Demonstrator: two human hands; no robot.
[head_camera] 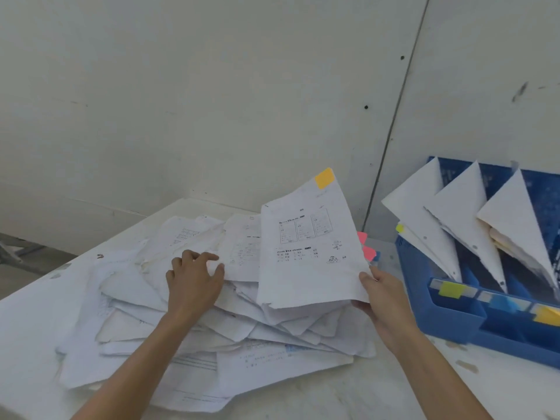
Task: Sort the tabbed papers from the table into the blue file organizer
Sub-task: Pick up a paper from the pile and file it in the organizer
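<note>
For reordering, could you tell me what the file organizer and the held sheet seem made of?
The blue file organizer: probably moulded plastic, with smooth, evenly coloured thin walls. The held sheet: thin matte printed paper, bending in the right hand, ragged lower edge.

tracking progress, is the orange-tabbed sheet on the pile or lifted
Lifted: right hand pinches the sheet by its corner, raised above the pile.

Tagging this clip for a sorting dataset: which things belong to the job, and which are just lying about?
Job: orange-tabbed sheet in the right hand; left hand on the paper pile; pink tabs behind the sheet; blue file organizer with colour labels.
Lying about: tape-like scraps on the table; grey frame, far left.
</note>
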